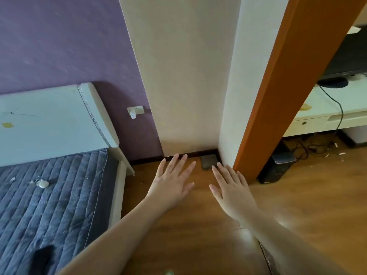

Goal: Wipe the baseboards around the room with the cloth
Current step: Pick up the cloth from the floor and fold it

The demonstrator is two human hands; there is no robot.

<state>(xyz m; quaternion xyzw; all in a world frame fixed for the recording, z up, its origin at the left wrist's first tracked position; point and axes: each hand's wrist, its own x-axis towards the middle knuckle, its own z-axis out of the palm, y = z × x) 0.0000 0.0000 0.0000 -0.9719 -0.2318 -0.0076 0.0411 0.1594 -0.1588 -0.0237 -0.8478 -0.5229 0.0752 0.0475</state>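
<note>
A dark grey cloth [209, 162] lies on the wooden floor against the dark baseboard [198, 153], at the foot of a cream wall section. My left hand [173, 179] is held out flat, fingers spread, its fingertips overlapping the baseboard to the left of the cloth. My right hand [231, 187] is also spread flat and empty, its fingertips just below and right of the cloth. The baseboard continues left under the purple wall [143, 161].
A bed with a blue quilted mattress [49, 195] and white headboard [55, 120] fills the left. An orange door frame [278, 96] rises on the right. Beyond it are a white desk [321, 114], a black computer tower [276, 168] and loose cables. A wall socket [136, 111] sits above the baseboard.
</note>
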